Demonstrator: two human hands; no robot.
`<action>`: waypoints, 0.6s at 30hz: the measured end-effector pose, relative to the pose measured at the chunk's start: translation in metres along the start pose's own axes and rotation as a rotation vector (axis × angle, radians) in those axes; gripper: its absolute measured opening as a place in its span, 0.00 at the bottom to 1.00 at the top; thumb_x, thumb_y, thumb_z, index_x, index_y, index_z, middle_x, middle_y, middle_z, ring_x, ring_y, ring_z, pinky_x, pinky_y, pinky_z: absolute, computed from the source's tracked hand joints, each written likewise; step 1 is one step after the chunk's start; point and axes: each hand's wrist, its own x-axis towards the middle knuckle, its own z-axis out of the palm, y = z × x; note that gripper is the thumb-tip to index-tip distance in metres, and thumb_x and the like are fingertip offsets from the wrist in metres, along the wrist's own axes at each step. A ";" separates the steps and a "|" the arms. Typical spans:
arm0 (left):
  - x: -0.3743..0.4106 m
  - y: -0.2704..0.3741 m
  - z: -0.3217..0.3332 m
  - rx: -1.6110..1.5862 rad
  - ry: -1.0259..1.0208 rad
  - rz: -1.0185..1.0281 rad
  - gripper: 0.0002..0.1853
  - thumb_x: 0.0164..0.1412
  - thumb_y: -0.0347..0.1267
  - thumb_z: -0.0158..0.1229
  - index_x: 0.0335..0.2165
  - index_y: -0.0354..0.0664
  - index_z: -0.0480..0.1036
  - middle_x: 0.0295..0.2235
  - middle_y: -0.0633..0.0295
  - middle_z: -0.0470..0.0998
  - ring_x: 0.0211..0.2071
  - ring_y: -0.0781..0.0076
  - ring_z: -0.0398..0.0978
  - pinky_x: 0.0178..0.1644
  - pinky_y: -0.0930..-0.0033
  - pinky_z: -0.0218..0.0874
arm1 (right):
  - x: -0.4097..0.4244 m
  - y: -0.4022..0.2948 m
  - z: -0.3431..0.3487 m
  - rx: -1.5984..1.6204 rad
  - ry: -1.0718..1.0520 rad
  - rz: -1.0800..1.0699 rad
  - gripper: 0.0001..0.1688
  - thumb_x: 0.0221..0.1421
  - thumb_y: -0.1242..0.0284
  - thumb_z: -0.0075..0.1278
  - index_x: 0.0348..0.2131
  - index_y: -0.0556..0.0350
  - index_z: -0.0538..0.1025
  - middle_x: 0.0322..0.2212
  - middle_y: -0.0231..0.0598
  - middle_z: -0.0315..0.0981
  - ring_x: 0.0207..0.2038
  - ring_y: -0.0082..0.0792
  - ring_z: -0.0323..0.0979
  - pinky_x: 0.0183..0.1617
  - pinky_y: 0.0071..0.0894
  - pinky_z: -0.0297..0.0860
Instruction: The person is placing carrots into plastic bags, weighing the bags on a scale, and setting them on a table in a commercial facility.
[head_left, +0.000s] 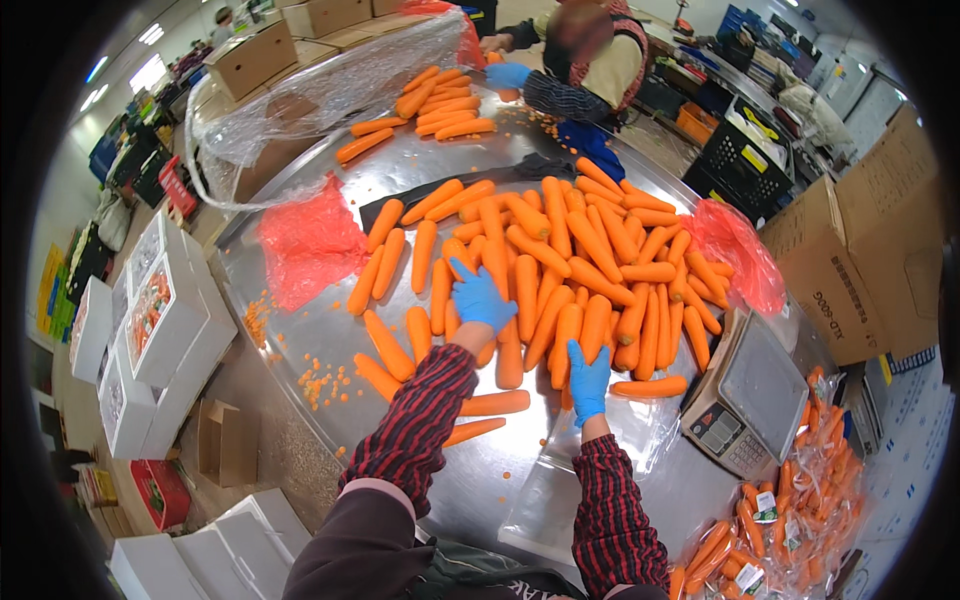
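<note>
A large heap of carrots (540, 255) lies on a stainless steel table (480, 480). My left hand (482, 298), in a blue glove, rests on carrots at the heap's left part with fingers spread; whether it grips one I cannot tell. My right hand (589, 381), gloved too, touches the lower ends of carrots at the heap's near edge, and its grip is unclear. Clear plastic bags (536, 510) lie flat below and beside my right hand. A digital weighing scale (750, 397) stands right of the heap. Loose carrots (495, 403) lie below my left hand.
Bagged carrots (802, 495) pile up beyond the scale. Red plastic bags (311, 244) lie at both sides of the heap. A co-worker's gloved hand (508, 75) is near a smaller carrot group (450, 105) at the far end. Cardboard boxes (840, 247) and white foam boxes (161, 322) flank the table.
</note>
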 end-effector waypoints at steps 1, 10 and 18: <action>0.002 -0.001 -0.001 -0.010 -0.029 -0.011 0.47 0.42 0.52 0.67 0.56 0.40 0.60 0.63 0.35 0.40 0.48 0.43 0.69 0.53 0.56 0.63 | -0.003 -0.008 0.005 -0.043 0.028 -0.007 0.39 0.52 0.56 0.57 0.50 0.71 0.64 0.46 0.56 0.68 0.48 0.50 0.68 0.53 0.40 0.63; -0.023 -0.065 0.017 -1.144 0.049 0.205 0.35 0.49 0.44 0.64 0.50 0.33 0.66 0.47 0.47 0.70 0.51 0.54 0.68 0.54 0.59 0.61 | 0.004 0.005 -0.003 0.542 -0.169 0.086 0.29 0.55 0.69 0.57 0.51 0.61 0.62 0.31 0.35 0.68 0.20 0.19 0.61 0.17 0.20 0.56; -0.181 -0.064 -0.028 -1.673 -0.268 0.200 0.35 0.57 0.38 0.60 0.57 0.34 0.57 0.51 0.54 0.68 0.52 0.68 0.67 0.54 0.67 0.62 | -0.062 -0.037 -0.002 0.679 -0.521 -0.061 0.40 0.63 0.63 0.46 0.64 0.58 0.48 0.62 0.47 0.47 0.62 0.37 0.50 0.64 0.36 0.50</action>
